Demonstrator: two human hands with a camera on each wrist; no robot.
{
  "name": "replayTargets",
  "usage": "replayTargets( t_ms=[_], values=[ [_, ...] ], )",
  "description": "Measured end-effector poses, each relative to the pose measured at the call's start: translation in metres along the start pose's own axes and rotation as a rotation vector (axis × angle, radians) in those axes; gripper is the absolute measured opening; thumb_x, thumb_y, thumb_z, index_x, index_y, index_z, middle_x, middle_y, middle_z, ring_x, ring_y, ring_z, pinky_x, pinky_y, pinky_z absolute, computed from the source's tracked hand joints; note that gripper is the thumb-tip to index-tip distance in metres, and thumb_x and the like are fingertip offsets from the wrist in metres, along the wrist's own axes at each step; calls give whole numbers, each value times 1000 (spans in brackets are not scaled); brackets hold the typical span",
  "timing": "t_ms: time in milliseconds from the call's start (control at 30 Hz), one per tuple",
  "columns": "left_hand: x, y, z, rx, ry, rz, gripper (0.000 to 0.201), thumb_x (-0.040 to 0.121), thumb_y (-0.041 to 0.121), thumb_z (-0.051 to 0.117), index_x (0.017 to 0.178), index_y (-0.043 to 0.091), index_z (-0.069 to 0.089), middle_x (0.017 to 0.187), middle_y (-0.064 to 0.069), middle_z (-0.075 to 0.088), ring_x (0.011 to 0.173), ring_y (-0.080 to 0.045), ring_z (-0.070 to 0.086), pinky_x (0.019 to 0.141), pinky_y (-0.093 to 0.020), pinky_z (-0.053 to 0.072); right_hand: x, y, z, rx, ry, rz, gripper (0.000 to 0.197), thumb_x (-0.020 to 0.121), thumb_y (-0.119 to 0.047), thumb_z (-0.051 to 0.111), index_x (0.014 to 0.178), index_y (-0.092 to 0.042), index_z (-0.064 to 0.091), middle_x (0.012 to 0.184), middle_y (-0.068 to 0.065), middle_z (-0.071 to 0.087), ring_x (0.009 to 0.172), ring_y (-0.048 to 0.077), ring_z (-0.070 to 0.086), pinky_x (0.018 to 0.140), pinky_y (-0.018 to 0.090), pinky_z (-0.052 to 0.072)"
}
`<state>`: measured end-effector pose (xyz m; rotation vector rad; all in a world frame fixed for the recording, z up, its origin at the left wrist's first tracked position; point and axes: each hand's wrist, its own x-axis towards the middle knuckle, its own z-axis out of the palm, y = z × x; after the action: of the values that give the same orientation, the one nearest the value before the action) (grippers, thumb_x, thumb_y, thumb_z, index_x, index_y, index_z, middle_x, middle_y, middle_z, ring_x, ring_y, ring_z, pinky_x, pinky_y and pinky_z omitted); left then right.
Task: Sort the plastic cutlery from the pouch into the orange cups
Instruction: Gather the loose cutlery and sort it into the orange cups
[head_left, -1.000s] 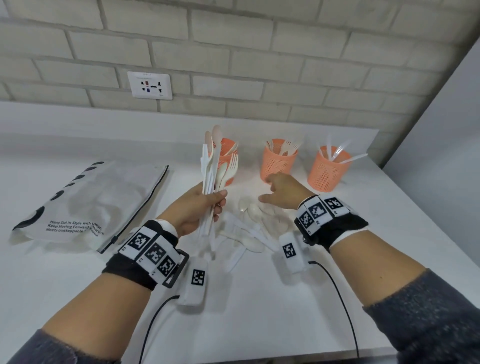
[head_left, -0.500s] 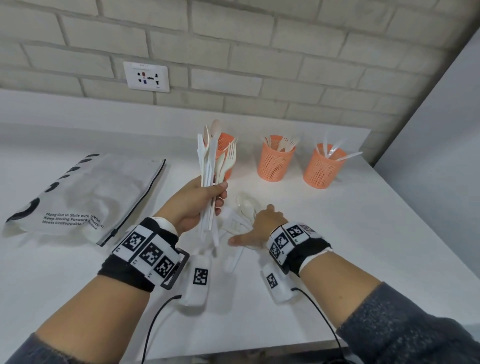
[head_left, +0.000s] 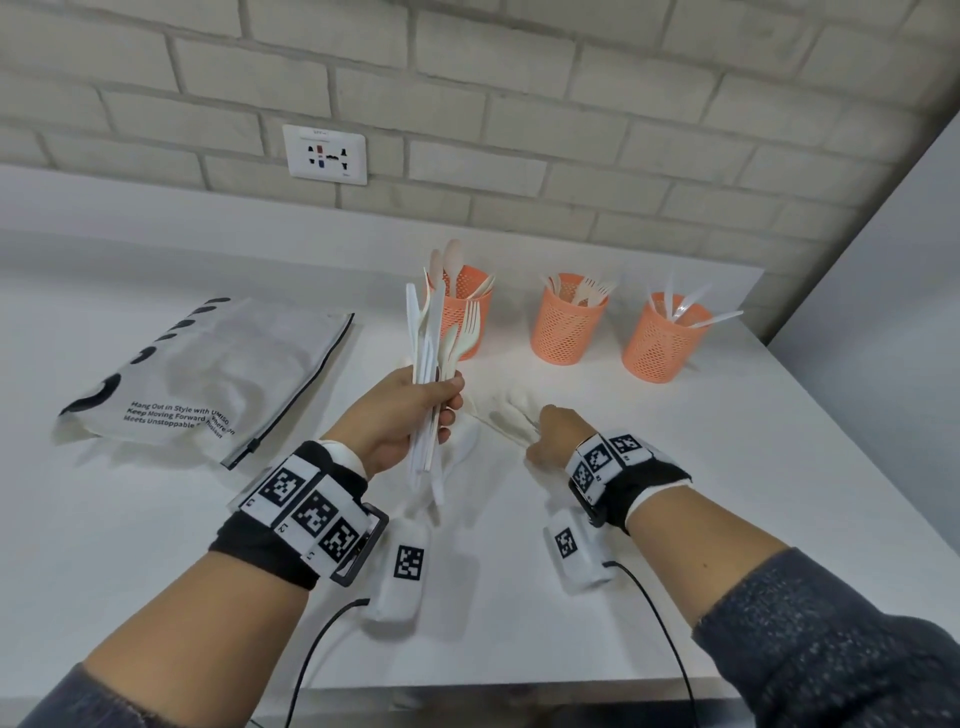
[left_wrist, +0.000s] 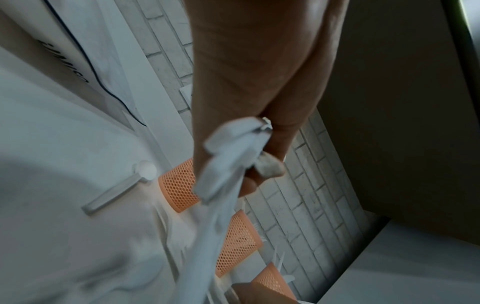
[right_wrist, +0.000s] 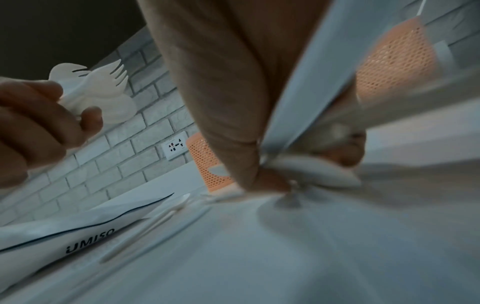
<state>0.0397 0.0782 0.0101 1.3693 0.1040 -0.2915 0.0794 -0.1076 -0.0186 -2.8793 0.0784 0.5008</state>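
Observation:
My left hand (head_left: 436, 400) grips an upright bundle of white cutlery (head_left: 431, 338), spoons, forks and knives mixed, in front of the left orange cup (head_left: 462, 317). The same bundle's handles (left_wrist: 228, 164) show in the left wrist view. To its right, low over the table, my right hand (head_left: 540, 431) curls round a few pale spoons (head_left: 506, 413) that stick out leftward. In the right wrist view its fingers (right_wrist: 259, 179) pinch blurred white pieces. The middle cup (head_left: 569, 322) holds forks, the right cup (head_left: 665, 338) clear knives. The pouch (head_left: 208, 374) lies flat at the left.
A few loose white pieces (head_left: 467, 447) lie on the white table (head_left: 675, 467) between my hands. One spoon (left_wrist: 122, 189) lies near the left cup. A brick wall with a socket (head_left: 324, 153) stands behind the cups. A grey wall bounds the table's right side.
My right hand came back from the middle cup to the loose pieces, closed round a few spoons and shifted right. My left hand kept holding its bundle in place.

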Motion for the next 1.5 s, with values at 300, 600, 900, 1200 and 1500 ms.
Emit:
replayTargets(
  t_ms=[300, 600, 900, 1200, 1500],
  values=[
    [5, -2, 28, -42, 51, -10, 10, 92, 13, 56, 83, 10, 53, 63, -1, 51, 46, -9, 45, 53, -25, 42, 11, 34, -20, 213, 41, -106, 13, 92, -10, 42, 103, -2, 42, 104, 16, 50, 93, 29, 51, 71, 27, 37],
    [31, -6, 86, -143, 119, 29, 14, 86, 17, 65, 81, 10, 54, 63, -2, 48, 44, -9, 44, 45, -22, 41, -9, 57, -73, 1069, -81, -400, 16, 91, -3, 50, 101, -12, 58, 82, 2, 57, 68, 4, 60, 60, 17, 46],
    [47, 1, 134, -289, 49, 109, 37, 90, 23, 58, 115, -4, 59, 81, -14, 71, 66, -19, 70, 56, -27, 56, -20, 53, -79, 1130, -229, -566, 21, 94, -11, 47, 108, -21, 59, 116, 33, 56, 98, 36, 57, 85, 40, 48],
    [62, -1, 147, -454, -17, 98, 40, 91, 22, 53, 125, 1, 55, 119, -19, 64, 110, -29, 61, 87, -36, 55, 7, 60, -79, 965, -230, -406, 58, 86, -40, 55, 132, -16, 32, 124, 10, 56, 112, 22, 58, 101, 42, 46],
    [77, -1, 157, -431, -79, 109, 59, 79, 27, 59, 128, -5, 50, 126, -25, 58, 118, -33, 56, 92, -37, 51, 10, 56, -100, 991, -85, -377, 39, 94, -17, 44, 132, -7, 43, 123, 14, 57, 118, 30, 54, 105, 41, 41]
  ],
)
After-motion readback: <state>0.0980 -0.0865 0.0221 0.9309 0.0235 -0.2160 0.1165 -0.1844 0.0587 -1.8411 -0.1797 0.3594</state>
